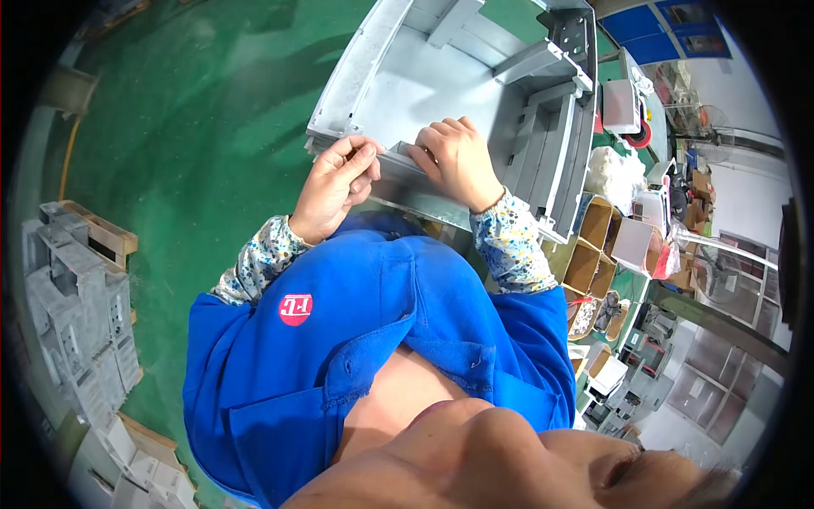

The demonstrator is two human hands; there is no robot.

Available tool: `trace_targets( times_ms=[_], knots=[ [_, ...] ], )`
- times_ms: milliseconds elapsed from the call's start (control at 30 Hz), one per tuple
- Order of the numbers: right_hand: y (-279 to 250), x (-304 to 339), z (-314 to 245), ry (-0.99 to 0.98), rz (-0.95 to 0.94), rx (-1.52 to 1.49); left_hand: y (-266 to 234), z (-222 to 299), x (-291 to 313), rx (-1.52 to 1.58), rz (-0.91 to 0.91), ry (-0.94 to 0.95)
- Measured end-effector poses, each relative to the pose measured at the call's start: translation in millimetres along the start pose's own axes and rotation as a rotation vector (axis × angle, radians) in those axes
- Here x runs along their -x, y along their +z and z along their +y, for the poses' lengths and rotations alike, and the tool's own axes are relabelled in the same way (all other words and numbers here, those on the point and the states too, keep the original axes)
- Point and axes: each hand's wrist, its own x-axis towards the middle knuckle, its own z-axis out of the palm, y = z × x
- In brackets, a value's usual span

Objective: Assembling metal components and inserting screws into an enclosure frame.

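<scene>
A large grey metal casing stands in front of me, with its hollow inside facing up and brackets along its far and right walls. At its near left corner is my left hand, thumb and fingers pinched together; whatever lies between them is too small or hidden to tell. My right hand is over the near wall, fingers curled and thumb pointing left along the rim. Its grip is partly hidden, so I cannot tell whether it holds the rim or a small part.
Open cardboard boxes with small parts stand right of the casing, beside a white plastic bag. Grey metal housings are stacked on wooden pallets to the left, on the green floor. A cluttered workbench stands further right.
</scene>
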Motion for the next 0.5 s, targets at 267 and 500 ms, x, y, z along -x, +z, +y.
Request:
trace_targets(
  times_ms=[267, 500],
  knots=[
    [-15, -17, -36, -0.078, 0.163, -0.462, -1, 0, 9, 0.042, -0.083, 0.042],
    [4, -28, -44, 0.108, 0.076, -0.975, -13, 7, 19, 0.108, -0.083, 0.026]
  ],
)
